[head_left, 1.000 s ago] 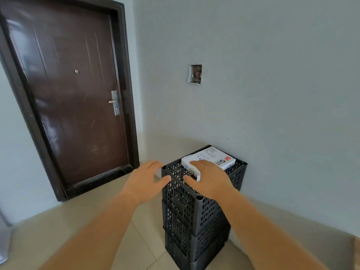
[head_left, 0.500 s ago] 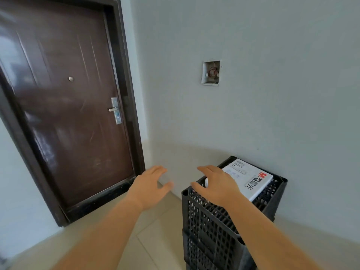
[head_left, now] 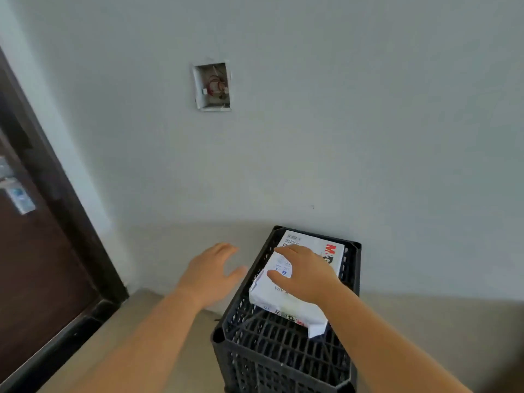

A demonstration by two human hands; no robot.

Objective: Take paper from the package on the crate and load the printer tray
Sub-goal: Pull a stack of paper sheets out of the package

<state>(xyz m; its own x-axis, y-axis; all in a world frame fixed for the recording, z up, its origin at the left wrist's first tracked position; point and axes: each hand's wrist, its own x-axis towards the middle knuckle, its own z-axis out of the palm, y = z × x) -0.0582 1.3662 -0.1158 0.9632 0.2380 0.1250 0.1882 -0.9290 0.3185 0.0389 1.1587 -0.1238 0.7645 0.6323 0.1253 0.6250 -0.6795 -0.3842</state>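
The white paper package [head_left: 304, 279] is laid on top of the black crate [head_left: 283, 344], toward its far end. It is covered by the right hand [head_left: 307, 275], placed flat with fingers spread, not clenched. The left hand [head_left: 211, 272] is held open, left of the crate, touching nothing.

Crate [head_left: 286, 347] was black matt plastic lattice. Paper package [head_left: 283, 296] had a white, smooth, slightly glossy wrapper, crumpled at the near corner. Door [head_left: 31, 265] looked like dark brown glossy wood; wall [head_left: 368, 123] was matt painted plaster.
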